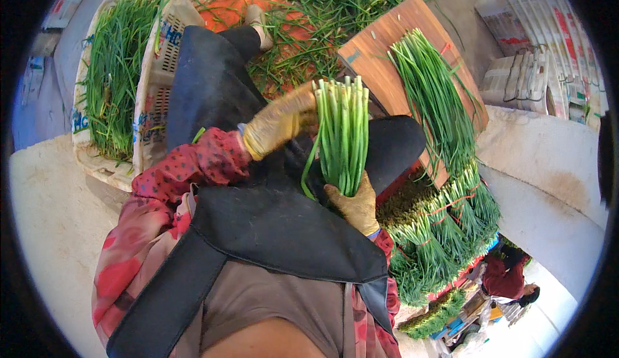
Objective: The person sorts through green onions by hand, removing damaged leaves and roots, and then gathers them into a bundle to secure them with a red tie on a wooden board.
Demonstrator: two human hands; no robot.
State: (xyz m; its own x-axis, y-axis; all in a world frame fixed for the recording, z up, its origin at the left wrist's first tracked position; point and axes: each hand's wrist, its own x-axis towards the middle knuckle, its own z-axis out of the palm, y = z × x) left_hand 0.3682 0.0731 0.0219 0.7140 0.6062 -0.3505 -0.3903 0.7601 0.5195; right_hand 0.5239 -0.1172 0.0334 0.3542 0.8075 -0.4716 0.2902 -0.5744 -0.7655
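Observation:
In a worn yellow work glove, my right hand (355, 203) grips a bunch of green leafy stalks, probably garlic chives (342, 135), with their pale cut ends pointing away from me. My left hand (283, 118), gloved alike and blurred, is beside the pale ends at the bunch's left; whether its fingers touch the stalks I cannot tell. One long leaf hangs off the bunch's left side. To the right, a loose pile of the same greens (435, 97) lies on a tilted wooden board (377, 53).
A white plastic crate (140, 97) of greens stands at the left. Loose leaves (333, 19) cover the orange ground sheet ahead. Tied bunches (435, 237) are stacked at the lower right, and beyond them is another person (503, 276). Bundled, wrapped stacks (517, 77) stand at the upper right.

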